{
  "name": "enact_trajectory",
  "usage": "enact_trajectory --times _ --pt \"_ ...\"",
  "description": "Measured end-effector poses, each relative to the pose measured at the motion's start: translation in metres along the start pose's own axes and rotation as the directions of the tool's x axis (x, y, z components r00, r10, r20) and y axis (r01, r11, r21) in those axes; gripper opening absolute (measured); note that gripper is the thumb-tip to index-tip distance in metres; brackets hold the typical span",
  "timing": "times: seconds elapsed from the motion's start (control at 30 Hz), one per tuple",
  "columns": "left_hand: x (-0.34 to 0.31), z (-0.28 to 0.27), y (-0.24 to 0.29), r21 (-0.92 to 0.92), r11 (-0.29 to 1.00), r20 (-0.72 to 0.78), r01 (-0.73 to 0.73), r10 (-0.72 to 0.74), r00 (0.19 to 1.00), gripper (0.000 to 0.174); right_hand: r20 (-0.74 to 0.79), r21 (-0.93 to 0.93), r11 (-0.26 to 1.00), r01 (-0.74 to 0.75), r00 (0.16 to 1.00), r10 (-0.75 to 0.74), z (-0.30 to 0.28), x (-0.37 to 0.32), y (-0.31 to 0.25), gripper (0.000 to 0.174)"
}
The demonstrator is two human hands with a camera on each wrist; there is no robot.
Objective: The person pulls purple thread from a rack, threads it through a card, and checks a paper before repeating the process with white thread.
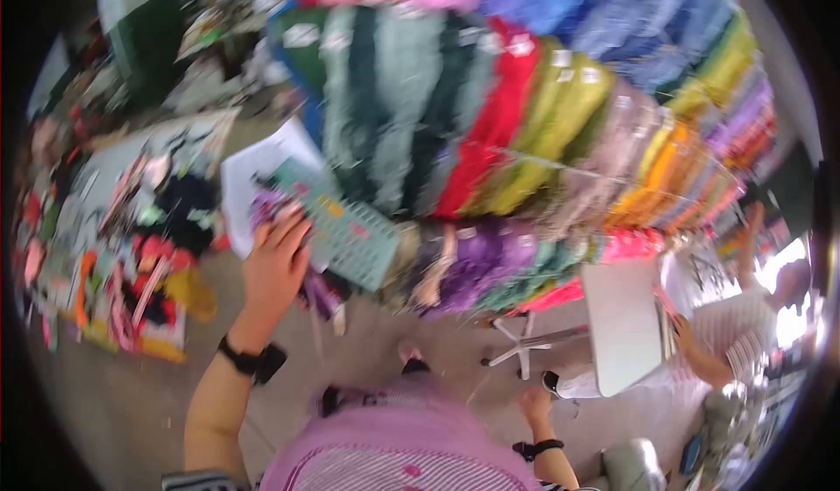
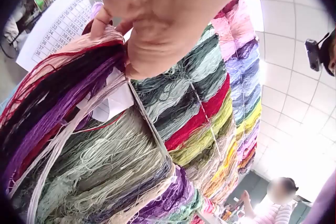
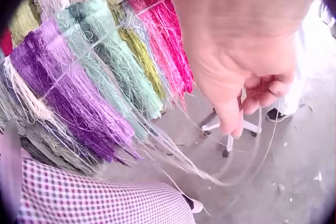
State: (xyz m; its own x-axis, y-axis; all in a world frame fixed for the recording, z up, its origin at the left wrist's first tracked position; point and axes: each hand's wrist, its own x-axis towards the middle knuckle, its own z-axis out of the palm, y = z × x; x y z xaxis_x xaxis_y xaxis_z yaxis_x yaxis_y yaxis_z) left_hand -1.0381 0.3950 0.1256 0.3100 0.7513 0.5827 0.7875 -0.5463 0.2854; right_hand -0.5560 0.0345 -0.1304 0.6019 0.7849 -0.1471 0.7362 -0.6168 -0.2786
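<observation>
My left hand (image 1: 276, 268) is raised beside a teal card (image 1: 372, 246) with rows of small marks. In the left wrist view its fingers are curled round a bundle of threads (image 2: 68, 98) in red, black, purple and pale pink, which hangs down in long strands. A white paper tag (image 2: 113, 100) shows among them. Low on the right, my right hand (image 1: 535, 403) hangs with fingers curled. The right wrist view shows thin pale strands (image 3: 269, 140) trailing from its fingertips, pinched there, and looping down toward the rack.
A tall rack of hanging thread skeins (image 1: 411, 97) in many colours fills the front. Behind the left hand is a printed number sheet (image 2: 55, 24). Cluttered thread lies on a table (image 1: 197, 136) at left. A person (image 1: 735, 329) sits at right by a white board (image 1: 621, 325) and a wheeled base (image 1: 522, 344).
</observation>
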Motion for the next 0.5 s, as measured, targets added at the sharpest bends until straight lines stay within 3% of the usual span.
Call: enact_trajectory --times 0.03,0.07,0.1,0.13,0.17,0.2,0.27,0.33,0.4,0.43,0.5 --pt "-0.001 0.001 -0.002 -0.024 0.999 -0.009 0.023 -0.023 1.0 0.045 -0.056 0.321 0.943 0.087 0.996 -0.073 -0.021 0.025 -0.039 0.018" --pt "-0.002 0.005 -0.004 -0.019 0.999 -0.015 0.049 -0.05 0.999 0.045 -0.109 0.507 0.836 0.207 0.978 -0.177 -0.013 0.061 -0.053 0.018" --pt "-0.003 0.007 -0.003 -0.026 0.996 -0.057 0.081 -0.082 0.995 0.04 -0.009 0.839 0.539 0.073 0.993 -0.12 -0.04 0.078 -0.122 0.02" --pt "-0.003 0.009 -0.002 -0.044 0.994 -0.074 0.103 -0.106 0.992 0.038 -0.05 0.804 0.563 0.189 0.966 -0.253 -0.087 0.083 -0.196 0.023" --pt "-0.002 0.01 0.0 -0.066 0.991 -0.095 0.116 -0.122 0.988 0.036 -0.028 0.775 0.593 0.218 0.95 -0.312 -0.094 0.107 -0.233 0.018" --pt "-0.001 0.01 0.001 -0.051 0.988 -0.099 0.143 -0.148 0.984 0.036 -0.072 0.688 0.632 0.357 0.9 -0.43 -0.118 0.113 -0.287 0.016" --pt "-0.001 0.01 0.005 -0.082 0.982 -0.098 0.172 -0.18 0.979 0.032 -0.142 0.713 0.467 0.523 0.76 -0.634 -0.143 0.118 -0.372 0.01" --pt "0.0 0.01 0.007 -0.061 0.98 -0.103 0.192 -0.197 0.975 0.031 -0.366 0.466 0.191 0.864 0.384 -0.848 -0.148 0.132 -0.44 0.007" --pt "0.0 0.012 0.008 -0.017 0.981 -0.089 0.192 -0.193 0.977 0.027 -0.323 0.687 0.011 0.726 0.32 -0.891 -0.135 0.138 -0.493 0.007" --pt "0.0 0.013 0.009 -0.006 0.977 -0.096 0.214 -0.214 0.972 0.027 -0.313 0.694 0.0 0.72 0.302 -0.9 -0.136 0.141 -0.51 0.007" --pt "0.003 0.011 0.014 -0.012 0.982 -0.158 0.186 -0.186 0.97 0.024 0.081 0.789 0.273 0.55 0.348 -0.934 -0.139 0.146 -0.535 0.009"
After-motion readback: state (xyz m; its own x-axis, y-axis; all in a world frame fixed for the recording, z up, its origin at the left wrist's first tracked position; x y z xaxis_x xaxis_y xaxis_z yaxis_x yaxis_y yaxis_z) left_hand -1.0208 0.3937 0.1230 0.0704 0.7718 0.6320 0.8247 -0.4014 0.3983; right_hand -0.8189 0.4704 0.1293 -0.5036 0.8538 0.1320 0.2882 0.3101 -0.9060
